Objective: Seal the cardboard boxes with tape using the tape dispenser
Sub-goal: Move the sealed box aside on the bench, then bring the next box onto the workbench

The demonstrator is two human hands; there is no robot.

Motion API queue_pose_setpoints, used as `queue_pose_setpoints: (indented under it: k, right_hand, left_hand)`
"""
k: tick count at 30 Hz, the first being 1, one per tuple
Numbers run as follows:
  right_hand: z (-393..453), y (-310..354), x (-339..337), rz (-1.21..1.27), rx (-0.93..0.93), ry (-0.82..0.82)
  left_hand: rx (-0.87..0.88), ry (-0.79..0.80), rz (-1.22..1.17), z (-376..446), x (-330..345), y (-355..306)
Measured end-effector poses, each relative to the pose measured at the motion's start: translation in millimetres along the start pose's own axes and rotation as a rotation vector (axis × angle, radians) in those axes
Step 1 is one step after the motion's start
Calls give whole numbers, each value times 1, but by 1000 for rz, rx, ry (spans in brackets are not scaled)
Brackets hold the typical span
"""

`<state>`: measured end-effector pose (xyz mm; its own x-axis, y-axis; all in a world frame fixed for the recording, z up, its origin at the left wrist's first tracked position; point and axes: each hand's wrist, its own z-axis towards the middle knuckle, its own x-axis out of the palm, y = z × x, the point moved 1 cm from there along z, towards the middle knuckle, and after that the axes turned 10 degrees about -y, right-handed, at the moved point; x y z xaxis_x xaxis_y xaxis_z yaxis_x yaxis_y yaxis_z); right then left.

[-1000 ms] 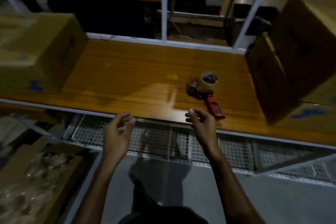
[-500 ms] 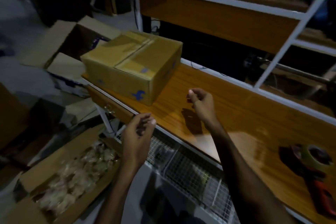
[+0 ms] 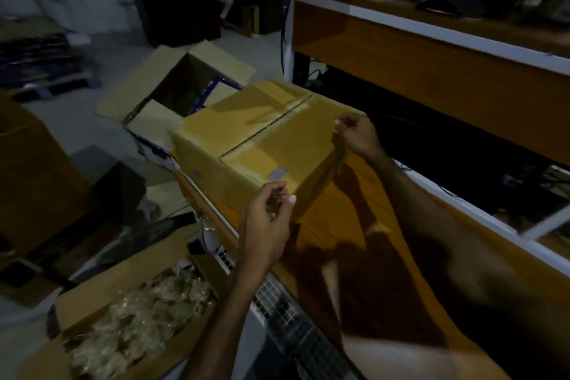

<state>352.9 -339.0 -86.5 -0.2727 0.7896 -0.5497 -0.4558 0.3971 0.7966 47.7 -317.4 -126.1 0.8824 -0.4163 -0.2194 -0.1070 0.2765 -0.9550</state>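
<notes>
— Both hands have come up to the cardboard box (image 3: 262,145) since half a second ago, when they hung short of it over the table edge; the view has swung left too, and the tape dispenser we saw at the right has gone out of sight; do we agree?

— We do; the box sits at the left end of the wooden table (image 3: 354,225), flaps folded shut, the centre seam running from its near-left edge to its far corner; a small grey label lies on the near flap.

— And the left hand (image 3: 268,225)?

— At the near corner of the box; its fingers are curled with the thumb close against them, and something small seems pinched there, though we cannot tell what, nor whether the fingers touch the cardboard.

— The right hand (image 3: 357,136)?

— At the far right corner of the box top; fingers curled in, thumb and fingertips drawn together; whether they grip the corner or anything else we cannot tell, the light being dim.

— Further out?

— On the floor beyond the box stands an open carton (image 3: 172,83), flaps spread; below the table's near edge lies another open carton (image 3: 129,318) holding crumpled clear wrapping; a wire mesh shelf (image 3: 277,302) runs under the tabletop; a raised shelf (image 3: 431,40) stands behind.
</notes>
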Motion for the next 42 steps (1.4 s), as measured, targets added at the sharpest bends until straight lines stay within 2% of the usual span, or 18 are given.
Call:
queue_pose_setpoints:
  k: [2,5,10,13,17,22,28,32,36,42]
  right_hand:
    - [39,-9,9,-51,0,41]
    - [90,-29,16,-259,16,124]
    - [130,-50,21,-499,-2,280]
    - [140,-65,34,-622,-1,346]
    - [130,-76,45,-713,74,290]
    - [64,-55,33,-725,215,204]
    - [-65,-12,31,-857,229,-27]
    - [-152,5,27,-1004,275,-139]
    - [-226,23,15,-1106,366,-213]
    - [-315,31,-17,-1152,542,-311]
  left_hand:
    - [29,-19,65,19,13,6]
    - [94,-42,215,35,27,14]
    - [152,12,488,42,31,41]
    - [201,19,484,45,26,59]
    - [228,51,441,51,14,71]
    - [236,126,264,60,-38,84]
    - [273,35,23,70,-108,110]
    - [216,35,-93,80,-138,112]
    - [187,115,-150,100,-143,123]
    - [153,300,-208,103,-113,111]
